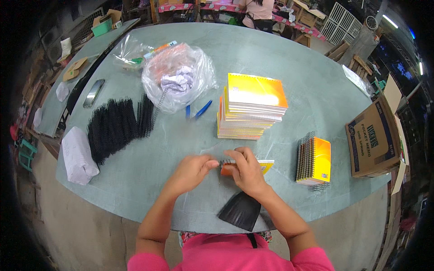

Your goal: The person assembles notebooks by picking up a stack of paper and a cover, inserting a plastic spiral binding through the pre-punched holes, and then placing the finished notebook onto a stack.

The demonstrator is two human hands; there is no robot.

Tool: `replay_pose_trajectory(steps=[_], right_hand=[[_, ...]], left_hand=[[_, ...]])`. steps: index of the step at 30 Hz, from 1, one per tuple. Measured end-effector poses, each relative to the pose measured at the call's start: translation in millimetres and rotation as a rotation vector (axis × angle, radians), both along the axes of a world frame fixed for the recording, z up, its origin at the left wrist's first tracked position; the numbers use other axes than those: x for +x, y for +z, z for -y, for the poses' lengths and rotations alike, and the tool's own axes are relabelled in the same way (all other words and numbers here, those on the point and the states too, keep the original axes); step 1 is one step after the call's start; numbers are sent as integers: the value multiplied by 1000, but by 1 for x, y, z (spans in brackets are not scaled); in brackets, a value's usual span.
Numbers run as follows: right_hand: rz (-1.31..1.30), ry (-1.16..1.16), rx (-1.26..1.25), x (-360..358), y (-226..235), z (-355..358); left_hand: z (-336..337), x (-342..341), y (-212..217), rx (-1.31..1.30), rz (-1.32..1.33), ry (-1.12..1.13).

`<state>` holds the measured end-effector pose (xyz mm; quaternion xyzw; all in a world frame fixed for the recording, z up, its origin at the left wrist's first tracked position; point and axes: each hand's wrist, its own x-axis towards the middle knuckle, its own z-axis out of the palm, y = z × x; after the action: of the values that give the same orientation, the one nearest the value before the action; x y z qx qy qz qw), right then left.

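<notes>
In front of me, my right hand (247,172) grips a small orange-and-yellow notebook (267,166), its fingers curled over the cover. A black spiral coil (224,162) shows at the notebook's left end. The thumb and fingers of my left hand (195,170) are pinched together at the coil's outer end. Beyond my hands rises a tall stack of yellow-orange notebooks (257,92) with holes along one edge. To the right stands a pile of notebooks with coils (322,158) in their edges. Many loose black coils (113,128) lie in a heap on the left.
Blue-handled pliers (203,109) lie near a clear plastic bag (201,86) holding crumpled paper. A black flap-like piece (242,212) rests by the near edge. A white paper-wrapped bundle (79,156), a phone (94,93) and an open cardboard box (373,142) are at the sides.
</notes>
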<state>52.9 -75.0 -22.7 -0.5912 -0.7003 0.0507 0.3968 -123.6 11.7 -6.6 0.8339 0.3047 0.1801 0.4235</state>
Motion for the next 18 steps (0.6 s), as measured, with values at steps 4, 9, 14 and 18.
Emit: replay_pose_trajectory(steps=[4,9,14,18], right_hand=[[9,69,-83,8,7,1],[-34,77,-166,2,15,5],[10,121,-106,17,6,1],[119,-21,-269,30,17,11]], left_hand=[[11,4,2,161,206,137],[7,2,-12,118,104,41],[25,20,1,428,197,92],[80,36,-32,205,12,-77]])
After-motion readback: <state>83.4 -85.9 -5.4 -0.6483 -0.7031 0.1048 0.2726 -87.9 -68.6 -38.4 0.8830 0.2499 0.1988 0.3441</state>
